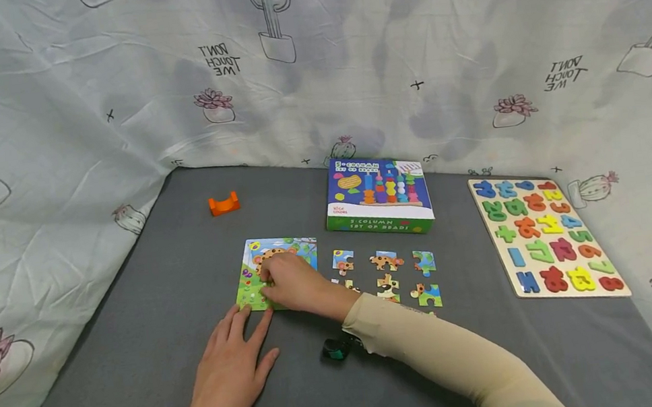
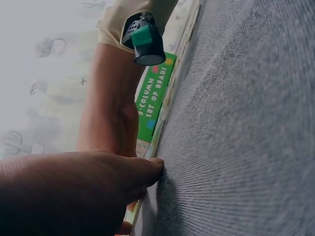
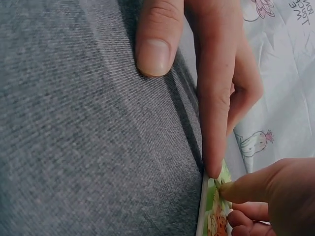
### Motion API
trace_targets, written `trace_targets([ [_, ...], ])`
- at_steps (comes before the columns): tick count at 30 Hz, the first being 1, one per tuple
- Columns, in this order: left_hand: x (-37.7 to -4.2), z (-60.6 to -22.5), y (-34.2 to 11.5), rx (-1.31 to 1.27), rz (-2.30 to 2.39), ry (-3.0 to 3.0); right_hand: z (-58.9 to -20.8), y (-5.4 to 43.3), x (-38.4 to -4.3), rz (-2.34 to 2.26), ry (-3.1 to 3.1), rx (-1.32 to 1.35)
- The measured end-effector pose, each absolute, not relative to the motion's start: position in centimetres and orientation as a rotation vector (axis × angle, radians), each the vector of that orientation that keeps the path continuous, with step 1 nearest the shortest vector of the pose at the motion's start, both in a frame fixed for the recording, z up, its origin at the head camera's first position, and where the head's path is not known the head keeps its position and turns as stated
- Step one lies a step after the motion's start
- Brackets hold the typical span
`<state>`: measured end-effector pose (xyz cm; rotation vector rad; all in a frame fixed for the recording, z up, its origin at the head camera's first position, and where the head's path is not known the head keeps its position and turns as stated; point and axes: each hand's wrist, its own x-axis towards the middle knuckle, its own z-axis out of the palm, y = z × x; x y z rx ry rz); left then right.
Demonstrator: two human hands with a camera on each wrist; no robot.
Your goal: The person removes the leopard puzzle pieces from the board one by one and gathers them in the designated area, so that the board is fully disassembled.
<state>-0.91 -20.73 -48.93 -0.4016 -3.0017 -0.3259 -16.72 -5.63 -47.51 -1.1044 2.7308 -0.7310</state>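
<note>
A jigsaw puzzle board (image 1: 247, 293) with a spotted animal on green grass lies on the grey table. My left hand (image 1: 230, 364) has its fingers extended, and their tips touch the board's near edge. Over the board, my right hand (image 1: 295, 280) has curled fingers and pinches at a puzzle piece near the left side; the fingers mostly hide that piece. In the right wrist view, the right thumb (image 3: 246, 189) meets the board's surface beside a straight left finger (image 3: 214, 113). Loose jigsaw pieces (image 1: 387, 261) lie in rows to the right, some partly behind the right forearm.
Behind the pieces lies a bead-set box (image 1: 377, 196). A wooden board of coloured letters (image 1: 550, 237) is at the right. An orange plastic part (image 1: 224, 204) lies at the back left. A small black-and-green device (image 1: 336, 349) sits at the right wrist. Patterned cloth (image 1: 333, 60) hangs behind.
</note>
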Motion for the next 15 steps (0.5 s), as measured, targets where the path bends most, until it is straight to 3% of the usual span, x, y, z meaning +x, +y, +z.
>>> trace_targets([
  [15, -0.9, -48.7, -20.7, -0.412, -0.338, -2.999, -46.6, -3.8, -16.4, -0.87, 2.742, -0.972],
])
